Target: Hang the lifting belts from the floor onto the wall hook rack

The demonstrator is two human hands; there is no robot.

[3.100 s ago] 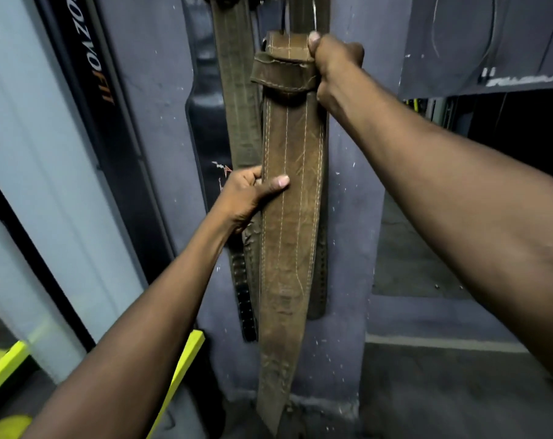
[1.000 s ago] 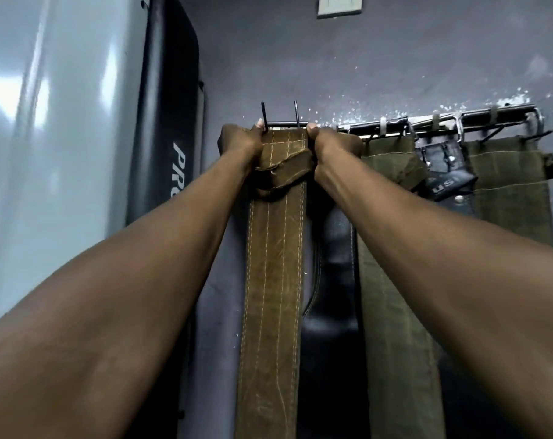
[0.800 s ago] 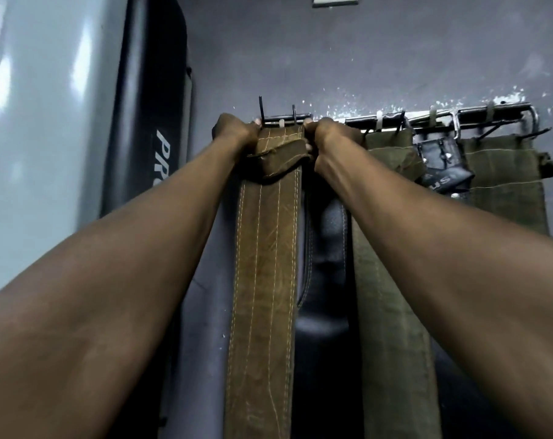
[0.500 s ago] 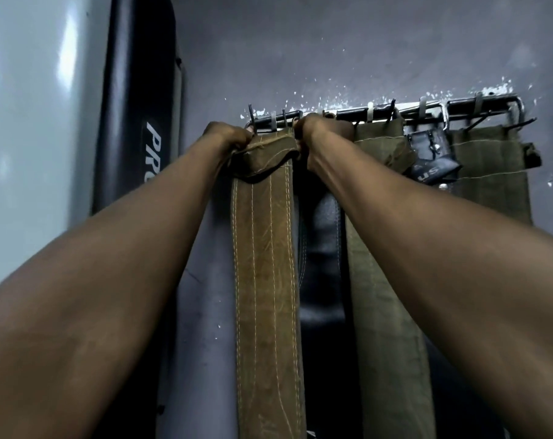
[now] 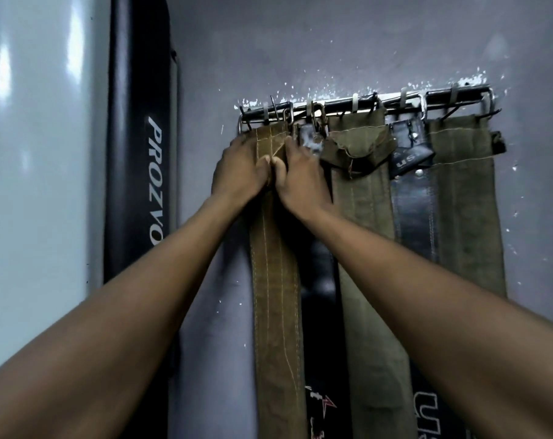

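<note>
While my left hand [image 5: 238, 167] and right hand [image 5: 300, 175] pinch the tan stitched leather belt [image 5: 273, 264] just under the metal wall hook rack [image 5: 364, 104], thumbs closed on its face, it hangs straight down below my grip. I count five belts hanging, though overlaps may hide another.

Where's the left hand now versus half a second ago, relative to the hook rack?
Yes, it moved: the left hand dropped from the hook rack down the brown belt.
</note>
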